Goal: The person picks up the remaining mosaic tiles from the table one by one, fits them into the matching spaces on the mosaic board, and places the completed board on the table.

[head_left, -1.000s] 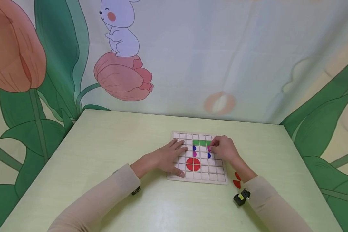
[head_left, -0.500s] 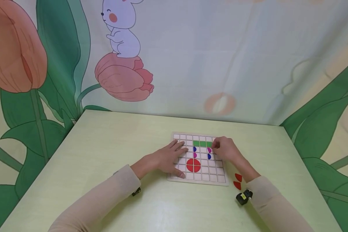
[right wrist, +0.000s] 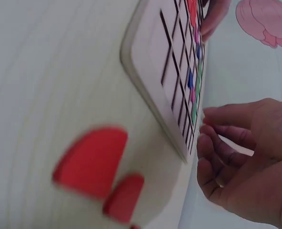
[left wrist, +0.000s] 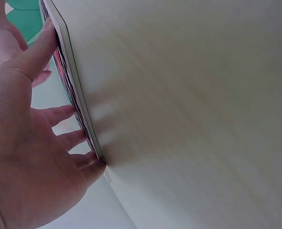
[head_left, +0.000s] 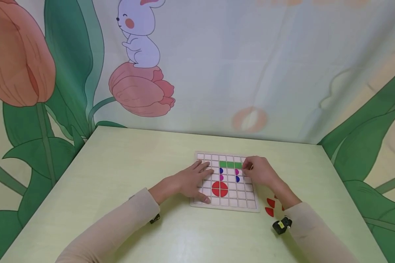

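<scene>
Hands on show: the left hand lies spread across the left columns of the grid board, fingers apart, gripping nothing, thumb down near the lower left corner. Over at the upper right edge, the right hand has its fingers bent in, thumb and fingertips close together; whether a piece sits between them, I cannot tell.

Now the sweep from the left! A big orange tulip on the backdrop, then a white rabbit atop a pink tulip. Below them, a beige left sleeve with a black device by its cuff. On to the grid board, flat on the tabletop: four red quarters form a red disc low on it, a blue half-disc sits right above a magenta half-disc, and a green strip runs along above. Further right, that pair is flipped, magenta over blue. Past the board, loose red pieces lie on the tabletop, some partly behind the forearm, near a second black device at the right sleeve.
</scene>
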The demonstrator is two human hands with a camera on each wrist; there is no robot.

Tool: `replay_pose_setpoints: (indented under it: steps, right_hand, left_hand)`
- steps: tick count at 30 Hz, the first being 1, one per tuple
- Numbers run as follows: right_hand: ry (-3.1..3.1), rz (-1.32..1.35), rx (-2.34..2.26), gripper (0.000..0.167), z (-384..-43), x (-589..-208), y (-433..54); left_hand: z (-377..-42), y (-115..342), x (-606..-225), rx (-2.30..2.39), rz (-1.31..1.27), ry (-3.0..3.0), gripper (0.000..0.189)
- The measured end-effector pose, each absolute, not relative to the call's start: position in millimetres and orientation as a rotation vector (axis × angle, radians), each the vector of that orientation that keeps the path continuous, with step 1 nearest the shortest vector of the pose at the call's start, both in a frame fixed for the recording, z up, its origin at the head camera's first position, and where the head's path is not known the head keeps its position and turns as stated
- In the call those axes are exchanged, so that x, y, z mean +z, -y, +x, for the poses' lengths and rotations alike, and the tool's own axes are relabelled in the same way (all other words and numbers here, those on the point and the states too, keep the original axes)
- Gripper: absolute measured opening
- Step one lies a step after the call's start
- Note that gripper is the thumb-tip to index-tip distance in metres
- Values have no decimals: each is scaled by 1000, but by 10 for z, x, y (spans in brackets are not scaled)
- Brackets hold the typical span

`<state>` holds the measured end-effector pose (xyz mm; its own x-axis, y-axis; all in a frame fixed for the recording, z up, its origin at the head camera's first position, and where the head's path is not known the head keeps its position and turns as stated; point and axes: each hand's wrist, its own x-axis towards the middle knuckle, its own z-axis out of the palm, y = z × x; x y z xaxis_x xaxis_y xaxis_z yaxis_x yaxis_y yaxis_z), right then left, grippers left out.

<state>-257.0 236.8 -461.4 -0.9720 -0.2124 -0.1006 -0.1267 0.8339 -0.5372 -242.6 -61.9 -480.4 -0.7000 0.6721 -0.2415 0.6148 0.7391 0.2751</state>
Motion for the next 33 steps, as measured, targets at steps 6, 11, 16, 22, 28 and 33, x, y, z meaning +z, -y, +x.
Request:
replay_pose_setpoints:
  steps: [6,11,16,22,28,33]
  right_hand:
    - [-2871,-387,-766,9,-2445,-4501,-2717]
    - [-2874,-426,-697,11,-2281,-4467,-3094]
    - [-2833,-441,-673,13,-2106,-4524,-3392]
    - [-2760,-432,-734,19,-1941,-4597,-3548]
    - [-2789,-421,-784,21,-1885,-4698,-3562]
    - [-2801,-375,-807,17,-1867,-4743,-3537]
  left_hand:
    - [-2426,603,-4811,259,992,-2617,114]
    - [-2415,589,-4789,271,994,-2618,114]
    - [-2400,584,-4765,288,979,-2611,114]
    - [-2400,594,-4769,299,972,-2607,114]
    - [-2400,596,-4767,298,969,-2605,114]
    - [-2406,594,-4773,287,975,-2608,114]
